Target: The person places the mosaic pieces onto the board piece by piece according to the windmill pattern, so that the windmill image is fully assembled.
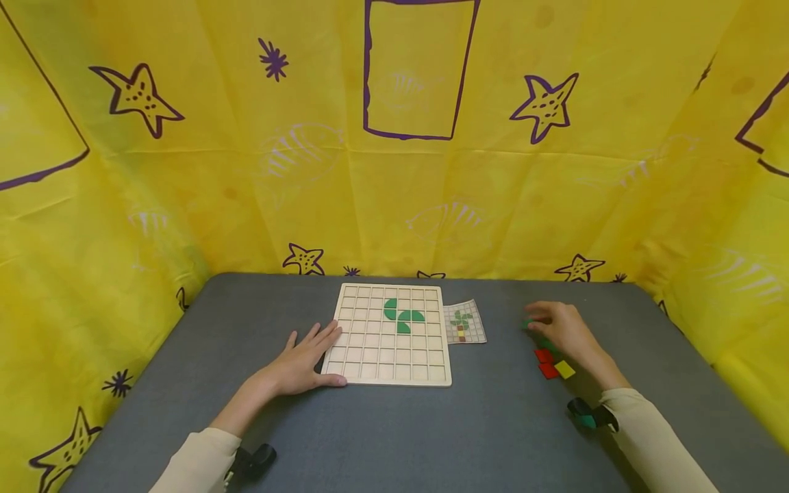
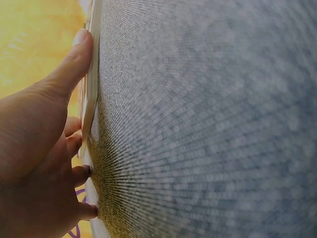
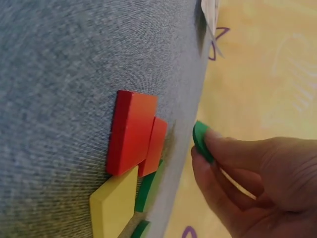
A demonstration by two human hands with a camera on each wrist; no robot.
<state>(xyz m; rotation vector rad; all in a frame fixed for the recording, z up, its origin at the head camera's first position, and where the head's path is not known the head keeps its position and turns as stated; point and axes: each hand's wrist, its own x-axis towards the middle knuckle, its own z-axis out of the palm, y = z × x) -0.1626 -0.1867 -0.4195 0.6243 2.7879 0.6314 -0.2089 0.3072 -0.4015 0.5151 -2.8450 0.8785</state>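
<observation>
My left hand (image 1: 301, 364) rests at the left edge of a pale wooden grid board (image 1: 385, 375), fingers spread and thumb along its near left corner. Several green curved-edge pieces (image 1: 411, 315) sit in cells on the board. To the right, my right hand (image 1: 566, 331) pinches a small green piece (image 3: 201, 141) between thumb and fingertips, held above the table in the right wrist view. Below that hand lie two red squares (image 3: 132, 133), a yellow square (image 3: 114, 206) and more green pieces (image 3: 148, 187), partly hidden.
A printed card (image 1: 473, 331) with a small coloured pattern on a grid lies against the board's right side. The dark grey table (image 1: 394, 438) is bordered by a yellow cloth (image 1: 394, 205) with purple drawings at the back and sides.
</observation>
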